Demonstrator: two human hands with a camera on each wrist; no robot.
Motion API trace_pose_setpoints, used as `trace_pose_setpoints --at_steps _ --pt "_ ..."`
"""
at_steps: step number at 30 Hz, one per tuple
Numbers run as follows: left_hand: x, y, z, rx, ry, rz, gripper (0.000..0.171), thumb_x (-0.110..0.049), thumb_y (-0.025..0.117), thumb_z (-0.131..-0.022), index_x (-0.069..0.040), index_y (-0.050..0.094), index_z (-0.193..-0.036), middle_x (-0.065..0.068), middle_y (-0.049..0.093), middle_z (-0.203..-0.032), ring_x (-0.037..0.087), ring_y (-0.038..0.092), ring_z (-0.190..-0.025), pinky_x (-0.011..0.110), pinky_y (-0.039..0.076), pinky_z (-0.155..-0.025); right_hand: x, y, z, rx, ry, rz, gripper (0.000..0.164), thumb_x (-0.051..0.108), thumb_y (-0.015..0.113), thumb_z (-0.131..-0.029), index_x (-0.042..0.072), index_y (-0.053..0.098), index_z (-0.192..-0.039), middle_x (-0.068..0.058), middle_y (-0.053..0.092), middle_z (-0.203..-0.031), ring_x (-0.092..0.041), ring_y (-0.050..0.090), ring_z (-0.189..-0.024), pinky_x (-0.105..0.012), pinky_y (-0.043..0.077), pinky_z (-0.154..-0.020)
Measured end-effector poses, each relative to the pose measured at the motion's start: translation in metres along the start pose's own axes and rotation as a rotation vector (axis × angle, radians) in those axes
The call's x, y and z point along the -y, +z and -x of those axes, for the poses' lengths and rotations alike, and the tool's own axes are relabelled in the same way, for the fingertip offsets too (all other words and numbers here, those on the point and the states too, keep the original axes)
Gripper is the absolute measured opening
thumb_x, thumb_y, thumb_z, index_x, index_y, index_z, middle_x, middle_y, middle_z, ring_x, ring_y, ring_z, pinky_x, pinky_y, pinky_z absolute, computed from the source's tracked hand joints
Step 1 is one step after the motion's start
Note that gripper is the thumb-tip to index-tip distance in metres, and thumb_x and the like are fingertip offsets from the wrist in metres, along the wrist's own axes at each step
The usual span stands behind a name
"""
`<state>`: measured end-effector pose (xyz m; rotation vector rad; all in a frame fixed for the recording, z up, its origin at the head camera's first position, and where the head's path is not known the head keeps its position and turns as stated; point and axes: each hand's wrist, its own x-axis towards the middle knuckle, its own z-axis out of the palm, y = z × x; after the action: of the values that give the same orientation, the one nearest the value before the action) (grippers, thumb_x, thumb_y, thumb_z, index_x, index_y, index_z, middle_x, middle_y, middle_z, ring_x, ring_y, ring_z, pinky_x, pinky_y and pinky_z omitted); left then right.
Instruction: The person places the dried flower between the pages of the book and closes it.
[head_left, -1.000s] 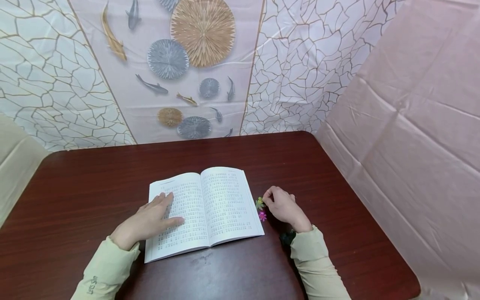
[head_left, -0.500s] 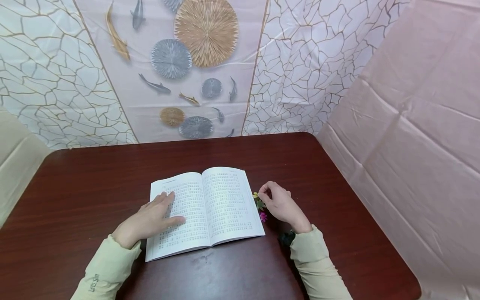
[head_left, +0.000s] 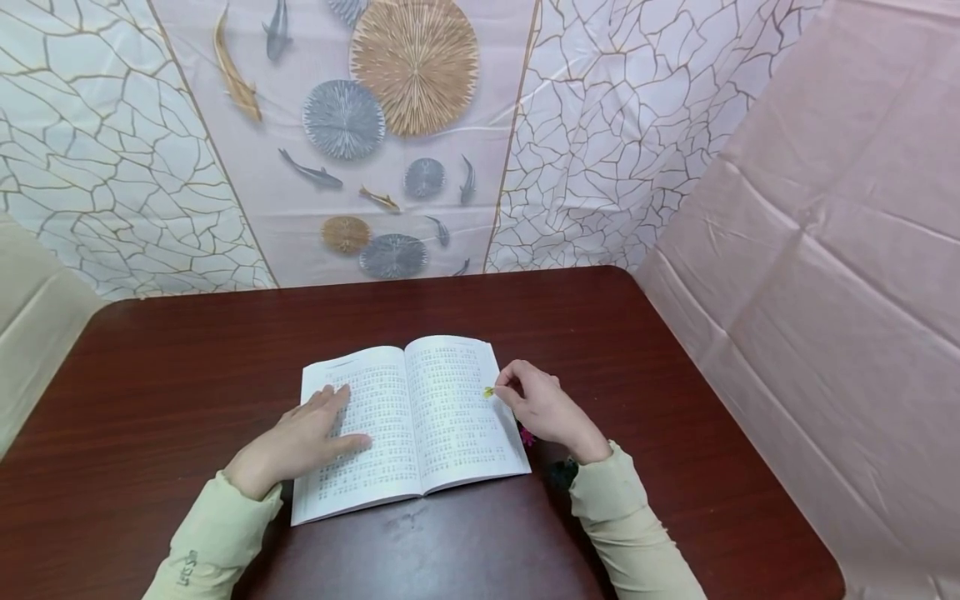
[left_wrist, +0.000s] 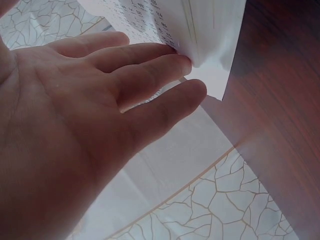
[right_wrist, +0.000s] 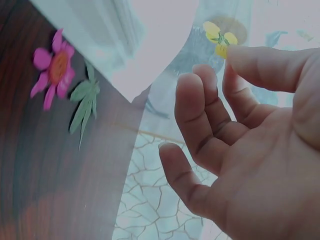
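An open book [head_left: 453,417] with printed pages lies on the dark red-brown table. My left hand [head_left: 300,442] rests on its left page, fingers straight and spread; the left wrist view shows the fingertips against the page [left_wrist: 215,45]. Between thumb and index finger, my right hand [head_left: 547,408] pinches a small yellow flower [right_wrist: 220,40], held over the right page near its outer edge. The other right fingers are loosely bent. Beside the book's right edge lie a pink flower [right_wrist: 54,70] with an orange middle and a green leaf [right_wrist: 86,102], partly covered by the right hand in the head view.
A small dark object [head_left: 561,473] sits by the right cuff. Behind the table [head_left: 225,325] hangs a patterned cloth [head_left: 427,225] with fish and round leaf shapes. A pale pink cloth [head_left: 810,292] borders the right side.
My right hand has lifted the yellow flower from beside the book and carried it left over the right page. The left hand stays on the left page.
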<state>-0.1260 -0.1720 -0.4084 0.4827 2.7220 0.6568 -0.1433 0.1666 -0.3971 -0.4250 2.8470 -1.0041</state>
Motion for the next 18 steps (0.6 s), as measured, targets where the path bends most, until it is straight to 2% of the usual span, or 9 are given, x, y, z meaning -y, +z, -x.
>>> trace_pose_setpoints --at_steps 5,12,18 --pt "0.001 0.001 -0.001 -0.007 0.000 0.006 0.093 -0.053 0.064 -0.089 0.011 0.029 -0.147 0.030 0.028 -0.152 0.048 0.021 -0.141 0.069 0.021 -0.106 0.003 0.005 -0.004 0.025 -0.026 -0.002 0.005 0.015 0.060 -0.098 0.013 0.058 -0.094 0.002 0.055 -0.084 -0.015 0.050 -0.070 -0.049 0.026 -0.095" --pt "0.003 0.002 -0.002 -0.009 -0.006 0.002 0.094 -0.054 0.064 -0.088 0.010 0.028 -0.147 0.029 0.028 -0.152 0.048 0.021 -0.141 0.070 0.021 -0.105 0.007 0.011 -0.007 0.043 -0.065 -0.009 0.006 0.014 0.064 -0.096 0.014 0.058 -0.093 0.004 0.055 -0.081 -0.013 0.051 -0.073 -0.044 0.028 -0.088" --pt "0.002 0.002 -0.002 -0.003 -0.009 -0.001 0.095 -0.055 0.064 -0.088 0.010 0.028 -0.147 0.030 0.028 -0.152 0.048 0.022 -0.141 0.070 0.021 -0.105 0.009 0.015 -0.010 0.043 -0.047 0.016 0.006 0.015 0.064 -0.096 0.015 0.059 -0.092 0.005 0.055 -0.080 -0.012 0.051 -0.071 -0.043 0.028 -0.089"
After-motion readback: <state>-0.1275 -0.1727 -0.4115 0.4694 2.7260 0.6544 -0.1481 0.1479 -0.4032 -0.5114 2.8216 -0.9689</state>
